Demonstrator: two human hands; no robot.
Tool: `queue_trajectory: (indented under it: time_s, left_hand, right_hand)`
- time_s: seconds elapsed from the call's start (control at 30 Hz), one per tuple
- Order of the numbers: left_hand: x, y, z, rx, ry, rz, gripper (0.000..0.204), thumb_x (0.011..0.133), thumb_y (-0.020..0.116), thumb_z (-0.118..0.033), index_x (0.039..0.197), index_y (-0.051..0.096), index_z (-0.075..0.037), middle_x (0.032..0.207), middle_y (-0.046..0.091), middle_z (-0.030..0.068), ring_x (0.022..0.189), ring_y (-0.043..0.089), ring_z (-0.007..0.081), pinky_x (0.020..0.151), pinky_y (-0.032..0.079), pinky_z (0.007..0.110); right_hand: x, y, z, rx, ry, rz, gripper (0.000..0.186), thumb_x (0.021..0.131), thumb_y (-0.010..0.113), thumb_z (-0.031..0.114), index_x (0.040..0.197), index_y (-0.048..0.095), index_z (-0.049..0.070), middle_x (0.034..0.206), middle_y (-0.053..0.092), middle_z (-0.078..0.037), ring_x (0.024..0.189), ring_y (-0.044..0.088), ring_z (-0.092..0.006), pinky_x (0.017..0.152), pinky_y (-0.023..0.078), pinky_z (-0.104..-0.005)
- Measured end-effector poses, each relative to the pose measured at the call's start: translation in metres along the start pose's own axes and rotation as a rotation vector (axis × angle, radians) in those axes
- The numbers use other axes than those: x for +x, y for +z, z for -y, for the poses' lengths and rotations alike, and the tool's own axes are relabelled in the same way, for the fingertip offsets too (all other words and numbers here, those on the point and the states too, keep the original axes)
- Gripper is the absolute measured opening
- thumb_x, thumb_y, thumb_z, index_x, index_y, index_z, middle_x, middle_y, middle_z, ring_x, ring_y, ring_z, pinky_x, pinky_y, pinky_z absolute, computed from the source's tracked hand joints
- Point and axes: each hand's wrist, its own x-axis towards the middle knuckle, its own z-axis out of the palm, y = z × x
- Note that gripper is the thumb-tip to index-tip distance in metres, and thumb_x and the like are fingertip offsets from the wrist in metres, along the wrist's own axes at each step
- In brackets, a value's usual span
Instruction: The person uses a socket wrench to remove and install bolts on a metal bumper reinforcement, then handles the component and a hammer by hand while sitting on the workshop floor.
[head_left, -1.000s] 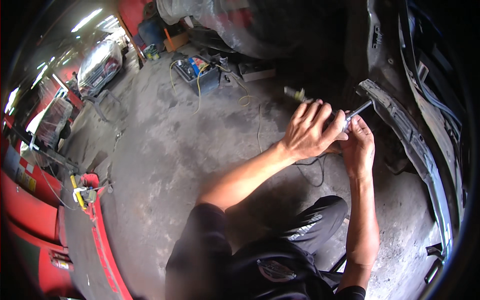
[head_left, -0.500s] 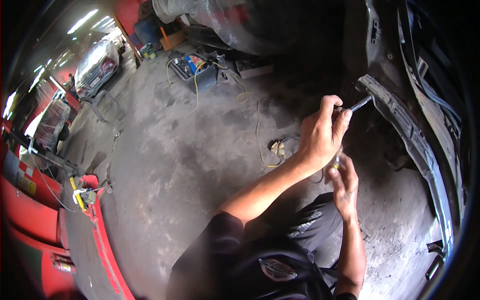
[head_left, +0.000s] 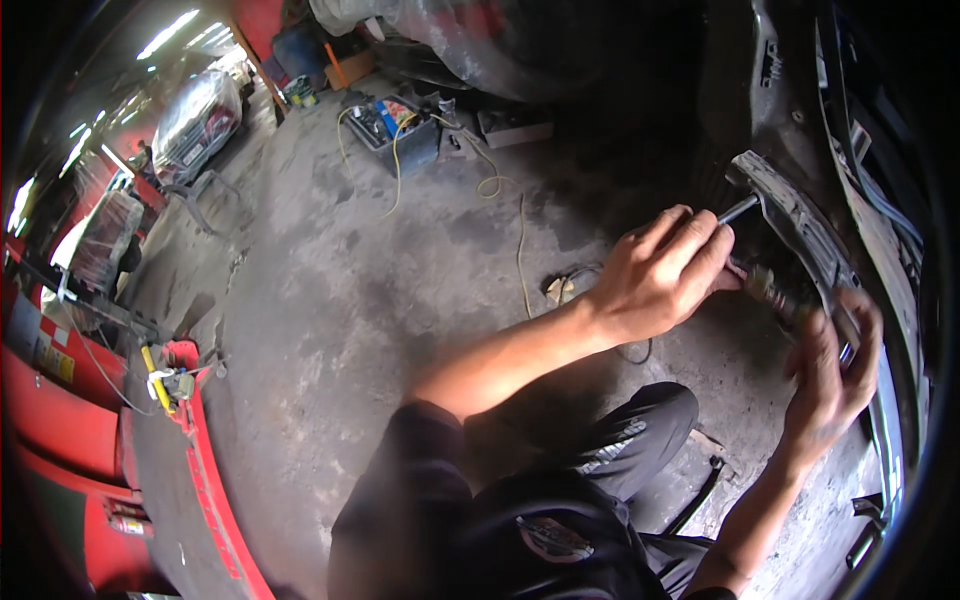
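Note:
My left hand is closed around a dark metal rod, whose far end meets a bent, scuffed metal rail on the right. A motion-blurred tool with a dull yellow-green part slants down from beside my left fingertips to my right hand. That hand's fingers curl around the tool's lower end, close against the rail; exactly where they touch is blurred.
On the concrete floor lie a tool crate with yellow cords and a small tan object. Red body panels stand at left, a plastic-covered car farther back. Dark car bodywork rises at right.
Since half a second ago my right hand has swung right and up toward the rail with the tool. My left hand has turned flatter, staying on the rod.

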Motion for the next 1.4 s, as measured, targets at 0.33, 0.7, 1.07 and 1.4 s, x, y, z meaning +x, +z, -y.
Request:
queue_trajectory:
  time_s: [0.33,0.7,1.07,1.4]
  left_hand:
    - [0.005,0.028,-0.004,-0.328,-0.417,-0.165,0.05,0.094,0.063,-0.002,0.136,0.035,0.003,0.099,0.069,0.0238,0.085,0.072,0.0338,0.069,0.055,0.038]
    - [-0.005,-0.038,0.024,0.23,0.22,0.263,0.038,0.081,0.074,-0.017,0.119,0.071,-0.016,0.139,0.049,0.0145,0.134,0.045,0.0377,0.111,0.038,0.058]
    - [0.043,-0.008,0.072,0.121,1.05,0.277,0.03,0.079,0.061,-0.025,0.107,0.066,-0.015,0.104,0.063,0.0036,0.106,0.063,0.0227,0.114,0.04,0.047]
    - [-0.001,0.012,0.052,0.142,0.403,0.074,0.048,0.101,0.051,-0.045,0.13,0.055,-0.007,0.098,0.059,0.014,0.082,0.061,0.0266,0.076,0.053,0.047]
  right_hand:
    - [0.113,0.092,0.014,0.214,-0.398,0.379,0.045,0.105,0.053,0.023,0.149,0.047,0.012,0.111,0.065,-0.01,0.095,0.062,-0.0108,0.086,0.051,-0.0271]
    - [0.102,0.123,0.022,0.181,-0.118,0.542,0.048,0.104,0.053,0.038,0.148,0.049,0.016,0.076,0.051,0.0,0.069,0.061,-0.0103,0.062,0.049,-0.0269]
    - [0.102,0.091,0.017,0.274,-0.087,0.526,0.038,0.1,0.063,0.021,0.136,0.06,0.01,0.089,0.064,-0.006,0.076,0.059,-0.0113,0.07,0.05,-0.0287]
    - [0.01,0.052,-0.093,0.269,0.085,0.098,0.024,0.099,0.052,0.004,0.117,0.065,-0.002,0.086,0.067,-0.006,0.078,0.064,-0.0107,0.075,0.053,-0.025]
